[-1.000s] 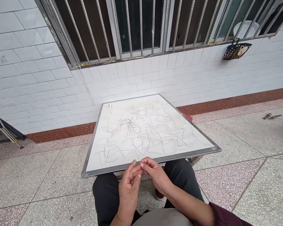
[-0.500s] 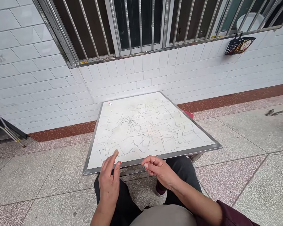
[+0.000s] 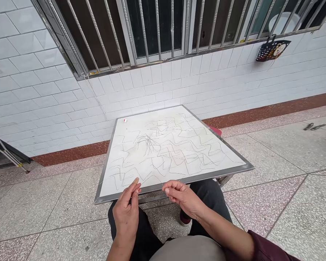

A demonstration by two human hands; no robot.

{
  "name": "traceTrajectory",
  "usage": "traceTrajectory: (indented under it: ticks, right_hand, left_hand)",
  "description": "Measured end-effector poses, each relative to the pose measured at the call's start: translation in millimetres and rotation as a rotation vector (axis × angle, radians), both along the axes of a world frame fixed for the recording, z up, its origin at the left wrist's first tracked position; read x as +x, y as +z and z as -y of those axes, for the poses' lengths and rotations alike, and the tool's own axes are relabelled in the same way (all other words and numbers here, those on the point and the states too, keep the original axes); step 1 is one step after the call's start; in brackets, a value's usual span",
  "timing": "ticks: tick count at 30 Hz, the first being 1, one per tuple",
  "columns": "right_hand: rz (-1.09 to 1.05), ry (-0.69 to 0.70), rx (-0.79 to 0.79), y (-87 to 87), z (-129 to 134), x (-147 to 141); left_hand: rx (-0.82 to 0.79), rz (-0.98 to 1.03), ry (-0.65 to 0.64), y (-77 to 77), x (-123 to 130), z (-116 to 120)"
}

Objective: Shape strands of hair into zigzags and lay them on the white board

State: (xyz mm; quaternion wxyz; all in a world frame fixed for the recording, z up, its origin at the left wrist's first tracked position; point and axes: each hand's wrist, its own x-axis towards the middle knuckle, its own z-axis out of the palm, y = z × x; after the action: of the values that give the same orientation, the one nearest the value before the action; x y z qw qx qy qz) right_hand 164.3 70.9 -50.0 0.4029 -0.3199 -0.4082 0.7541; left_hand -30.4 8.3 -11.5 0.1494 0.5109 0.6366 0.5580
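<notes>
My right hand point(image 3: 179, 192) is closed in a pinch over the near edge of the white board point(image 3: 141, 123). A thin strand like fine wire pokes out at its fingertips. To its left, my left hand point(image 3: 127, 203) has thumb and fingertips brought together; whatever lies between them is too fine to make out. Many thin, dark, zigzag-bent strands point(image 3: 179, 157) are spread across the board. A loose bundle of straighter strands point(image 3: 148, 141) lies left of the board's middle.
A small red and white object point(image 3: 125, 120) sits in the board's far left corner. Behind the board rises a white tiled wall point(image 3: 152, 88) with a barred window. A patterned bag point(image 3: 273, 50) hangs at right. Shoes point(image 3: 314, 127) lie on the speckled floor.
My left hand's thumb and fingers have come together from a spread pose, and its fingertips have moved slightly right. My right hand keeps its pinch in nearly the same place.
</notes>
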Motion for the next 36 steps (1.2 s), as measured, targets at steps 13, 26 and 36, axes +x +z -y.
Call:
traceTrajectory:
  ticks: [13,26,36]
  right_hand:
    - [-0.023,0.018,-0.042,3.4,-2,8]
    - [-0.132,0.045,-0.139,2.7,-33,23]
    - [-0.051,0.209,-0.123,-14.8,-32,2]
  left_hand:
    - [-0.007,-0.065,0.085,7.5,21,-13]
    - [-0.141,0.430,0.062,-5.2,16,-28]
    - [-0.312,0.701,-0.120,-50.4,49,-45]
